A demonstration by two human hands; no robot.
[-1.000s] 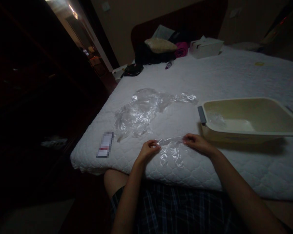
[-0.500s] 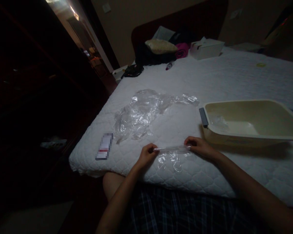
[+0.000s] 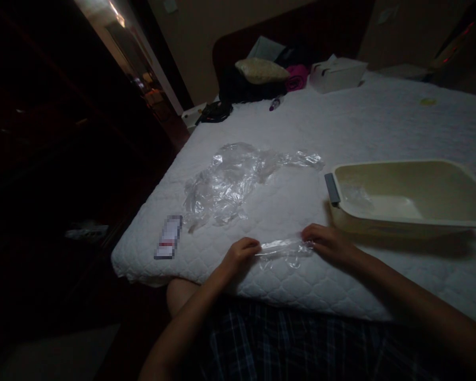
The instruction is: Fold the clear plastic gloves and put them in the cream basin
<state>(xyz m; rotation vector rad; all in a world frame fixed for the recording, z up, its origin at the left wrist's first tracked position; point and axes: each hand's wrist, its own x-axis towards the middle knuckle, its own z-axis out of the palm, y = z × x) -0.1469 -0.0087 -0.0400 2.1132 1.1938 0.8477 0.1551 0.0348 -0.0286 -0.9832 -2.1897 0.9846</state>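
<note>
- On the near edge of the mattress (image 3: 301, 286): plastic strip (image 3: 283, 247), clear, rolled thin, lying between my hands.
- Left hand (image 3: 240, 254): pinching one end.
- Right hand (image 3: 327, 242): pinching the other.
- Handling, I judge: even pull, ends level, film taut.
- Nearby: cream tub (image 3: 381, 227), loose plastic heap (image 3: 226, 182).

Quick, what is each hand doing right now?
Left hand: closed, pinching one end of the rolled clear plastic.
Right hand: closed, pinching its other end.

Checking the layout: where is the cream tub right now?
Head view, right side: the cream tub sits on the white mattress, just beyond the right hand pinching the rolled plastic.
</note>
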